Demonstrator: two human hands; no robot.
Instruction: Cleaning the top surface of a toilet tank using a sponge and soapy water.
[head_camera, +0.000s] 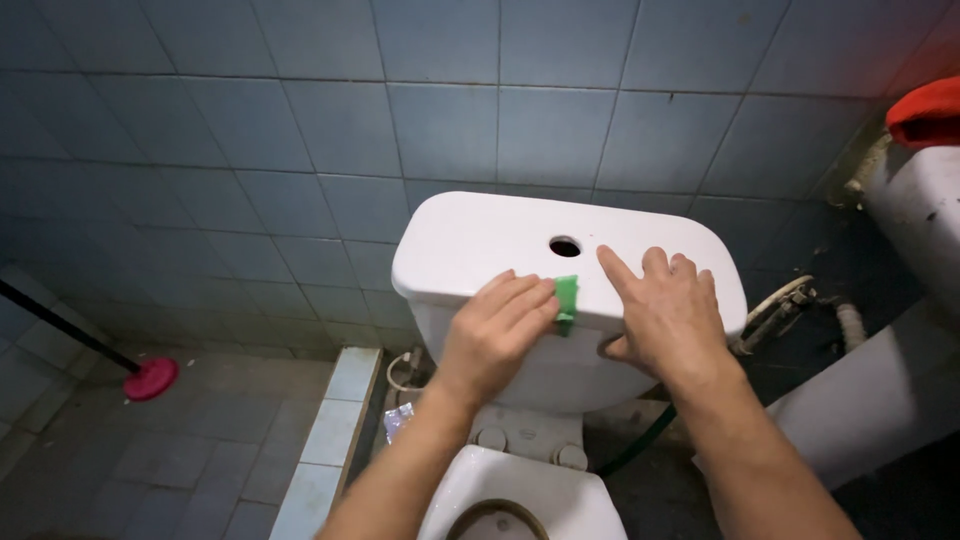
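Green scrub pad (567, 297) pressed flat on the front edge of the white cistern lid (480, 240), just below the round flush hole (565, 246). Pinned under the fingertips of the left hand (495, 335), long axis running up and down, poking out rightward. Right hand (665, 315) just beside it, spread, holding nothing, bracing the lid. Below, toilet bowl (520, 495); far left, red plunger (150, 378) on the floor.
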